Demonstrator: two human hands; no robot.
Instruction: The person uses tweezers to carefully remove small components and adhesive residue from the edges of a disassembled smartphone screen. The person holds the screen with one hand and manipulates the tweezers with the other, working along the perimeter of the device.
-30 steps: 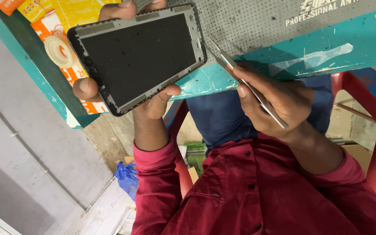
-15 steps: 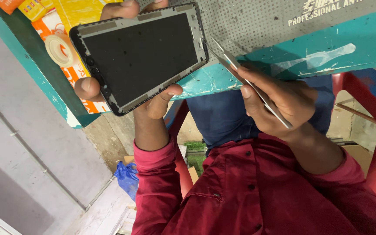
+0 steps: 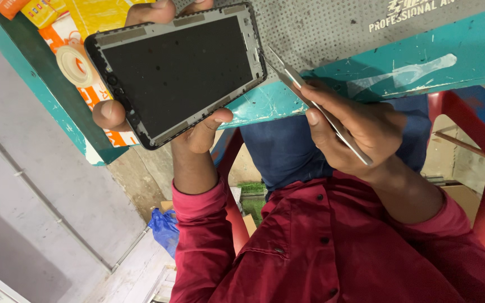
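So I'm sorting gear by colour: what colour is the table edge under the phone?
Teal, scuffed with pale scratches, on the table edge; the head view shows it best.

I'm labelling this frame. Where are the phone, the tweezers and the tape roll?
phone (image 3: pixel 178 70): head view, middle of its dark panel.
tweezers (image 3: pixel 287 73): head view, bare metal near the tips.
tape roll (image 3: pixel 73 65): head view, its pale side.

A dark, blank rectangular screen (image 3: pixel 178 67) in a black frame sits gripped in the left hand (image 3: pixel 197 132), tilted. Beyond that hand lie yellow and orange packages (image 3: pixel 94 14). Above the right hand (image 3: pixel 360 132), a grey mat (image 3: pixel 321 31) carries white lettering.
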